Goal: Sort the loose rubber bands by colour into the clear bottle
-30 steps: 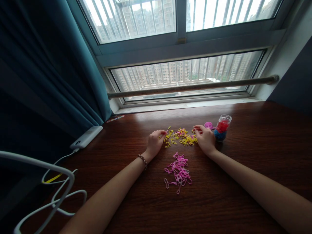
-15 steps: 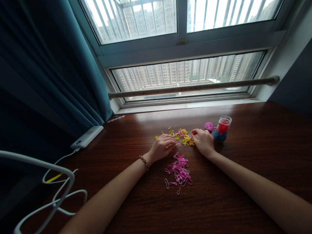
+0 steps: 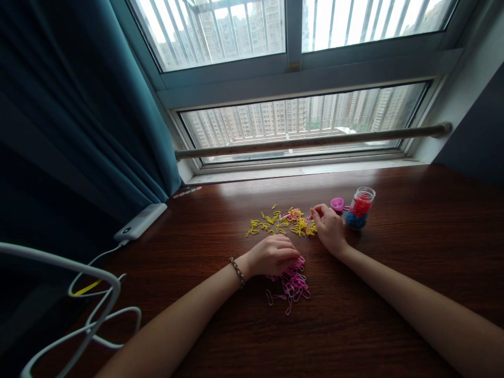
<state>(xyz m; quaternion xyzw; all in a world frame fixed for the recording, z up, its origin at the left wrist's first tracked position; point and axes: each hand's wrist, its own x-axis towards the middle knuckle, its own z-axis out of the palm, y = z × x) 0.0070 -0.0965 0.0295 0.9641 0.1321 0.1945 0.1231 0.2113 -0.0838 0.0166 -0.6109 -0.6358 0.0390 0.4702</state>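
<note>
My left hand (image 3: 272, 256) is over the upper part of a heap of small pink loop-shaped clips (image 3: 294, 287), fingers bent together and pointing down. What its fingertips hold, if anything, is hidden. At the right end of a mixed spread of yellow loop-shaped clips (image 3: 301, 227), my right hand (image 3: 329, 227) pinches a pink clip (image 3: 308, 219) between thumb and finger. Some pink clips (image 3: 293, 213) lie among the yellow ones. Right of that hand stands an open glass jar (image 3: 361, 207) with red clips above blue ones.
A pink round cap (image 3: 337, 204) lies beside the jar. To the left, a white power strip or power bank (image 3: 144, 220) connects to a looping white cable (image 3: 114, 310). Behind the brown wooden table (image 3: 413, 226) are a window bar (image 3: 315, 140) and a blue curtain (image 3: 129, 131).
My left hand has moved from the yellow clips toward me, onto the pink heap, uncovering yellow clips. My right hand has stayed nearly in place, and a pink clip now shows at its fingertips.
</note>
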